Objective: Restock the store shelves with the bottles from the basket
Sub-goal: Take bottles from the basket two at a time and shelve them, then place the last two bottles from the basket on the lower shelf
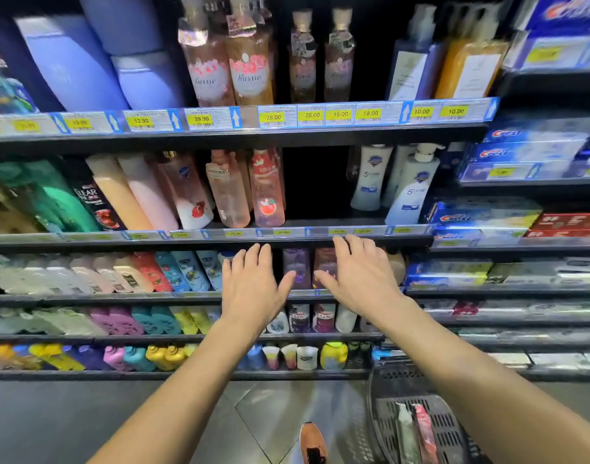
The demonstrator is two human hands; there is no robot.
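Both my hands are raised in front of the third shelf [86, 298], palms down, fingers straight, holding nothing. My left hand [251, 286] hovers before a dark gap beside the blue bottles [200, 269]. My right hand [360, 276] is just right of it, in front of a purple bottle [296, 266] and a maroon bottle [323, 262]. On the floor at lower right stands the dark mesh basket [384, 390], with a white bottle [406, 430] and a red bottle [426, 433] lying in it.
Shelves of shampoo and body-wash bottles fill the view. A dark empty gap [315, 182] lies on the second shelf between a red-capped pink bottle [267, 192] and white pump bottles [411, 185]. Toothpaste boxes [484, 214] stack at right. My orange shoe [312, 442] is on the tiled floor.
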